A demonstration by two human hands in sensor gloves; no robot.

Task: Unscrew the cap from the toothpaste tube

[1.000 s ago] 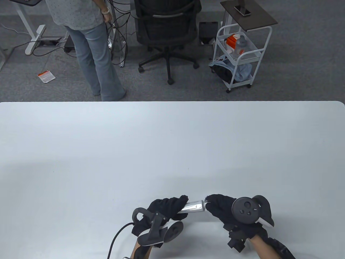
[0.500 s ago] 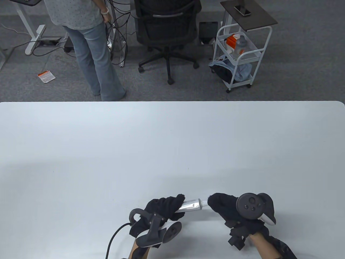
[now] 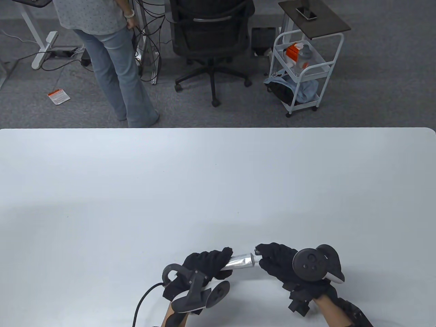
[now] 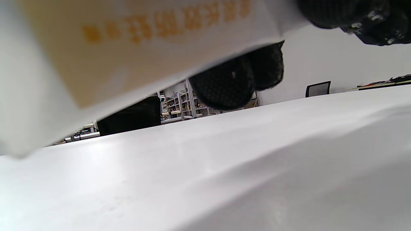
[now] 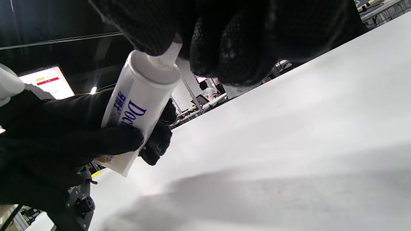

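A white and silver toothpaste tube (image 3: 241,261) is held level above the table near its front edge. My left hand (image 3: 207,264) grips the tube's body; the tube shows in the right wrist view (image 5: 136,99) and fills the top of the left wrist view (image 4: 128,54). My right hand (image 3: 272,260) closes its fingers around the tube's cap end. The cap itself is hidden under those fingers; only the white neck (image 5: 167,57) shows below them.
The white table (image 3: 218,190) stretches away beyond the hands. Past its far edge stand a person (image 3: 109,61), an office chair (image 3: 211,37) and a white cart (image 3: 303,68). A black cable (image 3: 144,301) trails from my left hand.
My right hand has turned on the cap end, its tracker rocking right and then back left. The tube and my left hand have shifted slightly left.
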